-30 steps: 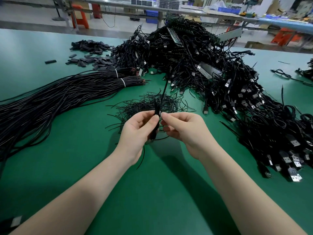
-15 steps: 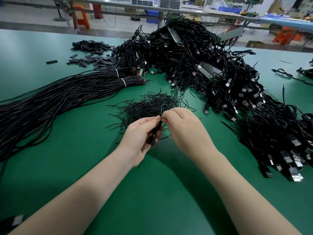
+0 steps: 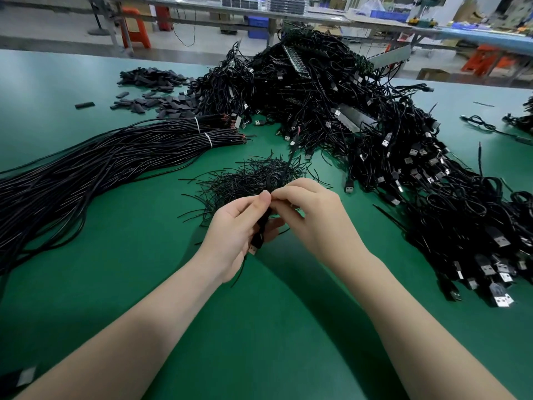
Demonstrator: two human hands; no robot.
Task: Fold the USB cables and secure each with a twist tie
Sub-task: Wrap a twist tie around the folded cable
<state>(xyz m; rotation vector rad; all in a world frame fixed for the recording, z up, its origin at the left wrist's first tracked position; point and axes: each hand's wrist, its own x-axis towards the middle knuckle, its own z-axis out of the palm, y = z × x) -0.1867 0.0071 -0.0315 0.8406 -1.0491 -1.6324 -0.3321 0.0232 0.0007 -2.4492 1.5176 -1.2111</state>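
Head view: the left hand (image 3: 236, 223) grips a folded USB cable (image 3: 261, 230) upright above the green table (image 3: 138, 255), its fingers curled round the bundle, the plug (image 3: 253, 249) showing at the bottom beside the palm. The right hand (image 3: 311, 215) pinches something thin at the top of the bundle, where a small loop (image 3: 272, 180) and a free strand stand up; this is probably the twist tie being wound on. Just beyond the hands lies a loose heap of twist ties (image 3: 248, 180); a large pile of unfolded cables (image 3: 360, 125) fills the far and right side, and banded cable bundles (image 3: 101, 160) lie to the left. Risks: if the left grip slackens, the folds could spring apart before the tie is tight; too few turns would leave the tie loose. Hidden: the right fingertips cover the tie itself, so the number of turns cannot be told, and black tie against black cable is hard to separate.
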